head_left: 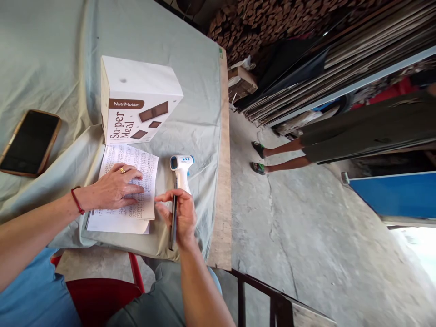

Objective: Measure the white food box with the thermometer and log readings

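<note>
My left hand (pixel 117 186) lies with fingers spread on a sheet of paper (pixel 146 168) covered in handwritten lines. Under that sheet, another paper (pixel 112 226) sticks out at the near edge. A dark pen (pixel 174 218) is held in my right hand (pixel 185 218), just right of the paper and apart from it. Beyond that hand lies a white and blue infrared thermometer (pixel 183 168), its handle partly hidden by my fingers. Behind the paper stands a white box (pixel 143 86) labelled NutriMotion Su-per Meal.
A phone (pixel 30 143) with a dark screen lies at the left on the cloth-covered table (pixel 197 27). The table's bare wooden edge (pixel 221 204) runs along the right. Another person's legs (pixel 286 154) show on the concrete floor. Stacked wood (pixel 265 27) fills the back.
</note>
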Tool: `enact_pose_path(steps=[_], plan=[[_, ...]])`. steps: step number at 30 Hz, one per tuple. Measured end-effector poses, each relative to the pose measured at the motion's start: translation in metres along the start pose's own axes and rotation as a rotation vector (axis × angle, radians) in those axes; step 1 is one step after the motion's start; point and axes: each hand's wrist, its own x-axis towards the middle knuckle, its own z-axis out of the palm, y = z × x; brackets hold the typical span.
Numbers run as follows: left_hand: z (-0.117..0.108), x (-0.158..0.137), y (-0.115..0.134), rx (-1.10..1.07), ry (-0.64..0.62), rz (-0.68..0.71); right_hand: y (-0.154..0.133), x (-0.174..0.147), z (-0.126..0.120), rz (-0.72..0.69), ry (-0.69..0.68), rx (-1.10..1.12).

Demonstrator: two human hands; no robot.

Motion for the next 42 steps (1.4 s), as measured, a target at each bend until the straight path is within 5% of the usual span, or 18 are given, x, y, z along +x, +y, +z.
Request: enact_pose_path(steps=[3,11,26,42], plan=[[0.0,0.0,0.0,-0.01,0.005,0.003,0.001,0.001,0.006,-0.002,0.159,-0.027],[0.003,-0.001,-0.001,0.014,0.017,0.006,-0.007,0.013,0.022,0.19,0.098,-0.171],[0.003,-0.001,0.0,0.004,0.018,-0.002,0.004,0.01,0.024,0.006,0.057,-0.287],[0.003,-0.001,-0.001,0.0,0.005,-0.003,0.002,0.01,0.024,-0.017,0.024,-0.321]])
